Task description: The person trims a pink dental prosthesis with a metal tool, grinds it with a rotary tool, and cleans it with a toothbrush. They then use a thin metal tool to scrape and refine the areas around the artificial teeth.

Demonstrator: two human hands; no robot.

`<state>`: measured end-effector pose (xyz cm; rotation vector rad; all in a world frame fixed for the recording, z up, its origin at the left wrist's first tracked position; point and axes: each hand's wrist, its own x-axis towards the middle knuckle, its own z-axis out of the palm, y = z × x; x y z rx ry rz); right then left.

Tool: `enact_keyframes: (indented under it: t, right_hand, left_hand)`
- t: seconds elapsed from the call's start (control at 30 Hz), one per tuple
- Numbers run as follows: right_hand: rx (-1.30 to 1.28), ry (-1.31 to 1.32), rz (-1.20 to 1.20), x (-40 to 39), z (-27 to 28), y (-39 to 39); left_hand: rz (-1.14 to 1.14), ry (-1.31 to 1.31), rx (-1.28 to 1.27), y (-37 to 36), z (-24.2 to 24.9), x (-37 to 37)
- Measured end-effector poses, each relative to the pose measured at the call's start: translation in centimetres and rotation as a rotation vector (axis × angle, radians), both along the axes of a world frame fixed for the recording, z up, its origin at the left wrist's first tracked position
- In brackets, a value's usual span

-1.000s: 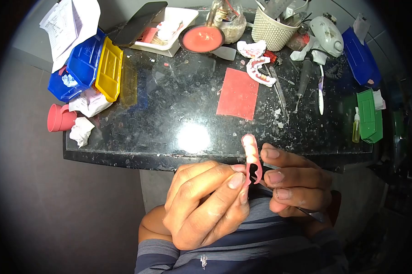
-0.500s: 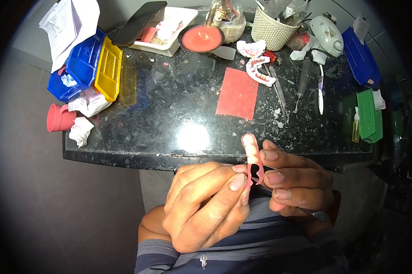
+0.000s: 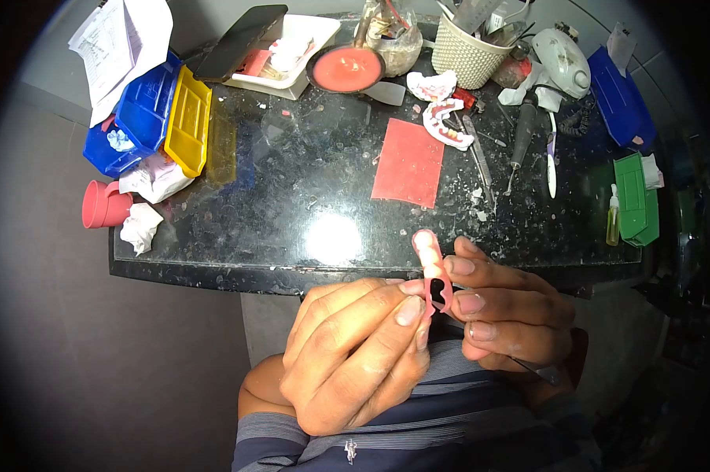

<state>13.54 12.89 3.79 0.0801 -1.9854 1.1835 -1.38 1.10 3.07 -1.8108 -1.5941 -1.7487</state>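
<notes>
Between the thumb and fingers of my left hand [image 3: 355,346] is a partial denture [image 3: 430,256], a pink base with a row of pale teeth along its upper part. A gap shows in its lower part. My right hand [image 3: 512,311] is closed around a thin metal wax carver [image 3: 545,373], whose flat end sticks out below the palm. The carver's other end reaches toward the lower edge of the denture, mostly covered by fingers. My right fingertips lie right beside the denture's side. Both hands are above my lap, in front of the bench edge.
On the black bench [image 3: 284,212] lies a pink wax sheet [image 3: 408,164], with dental casts [image 3: 448,126] behind it. A pan of pink wax [image 3: 347,69], a white tray [image 3: 292,85] and a woven basket [image 3: 469,59] stand at the back. Metal tools [image 3: 481,157] lie right; coloured bins [image 3: 186,118] stand left.
The denture has shifted slightly left and tilted a little between my fingers. My right fingers have moved slightly left with it. Both grips stay the same.
</notes>
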Motion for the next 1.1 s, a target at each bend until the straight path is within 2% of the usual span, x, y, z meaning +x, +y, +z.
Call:
enact_keyframes:
  t: [0.37,0.5,0.77,0.83,0.9,0.97,1.03,1.1]
  right_hand:
    - [0.018,-0.046,-0.023,0.0,-0.1,-0.1]
    - [0.024,-0.059,-0.004,0.1,-0.3,0.4]
    - [-0.085,0.07,-0.089,-0.2,-1.1,-0.7]
    - [-0.089,0.099,-0.118,-0.2,-1.3,-0.7]
    - [-0.096,0.124,-0.149,0.0,-1.8,-0.6]
    - [-0.292,0.141,-0.276,0.7,-2.3,-0.4]
    - [-0.292,0.126,-0.332,0.3,-1.8,0.7]
    - [-0.837,-0.028,-0.134,0.6,-2.1,1.9]
  left_hand:
    - [-0.003,-0.025,0.031,0.1,0.2,-0.1]
    - [-0.004,0.007,-0.043,-0.1,0.2,-0.1]
    - [0.016,0.015,0.027,0.1,0.3,-0.5]
    - [-0.071,-0.14,-0.154,-0.4,1.0,-0.5]
    - [-0.165,-0.429,-0.225,-0.8,1.5,-0.6]
    - [-0.317,-0.875,-0.225,-1.0,2.1,0.1]
    - [-0.326,-0.907,-0.232,-1.6,2.2,0.3]
    - [-0.347,-0.931,-0.242,-1.9,2.0,0.0]
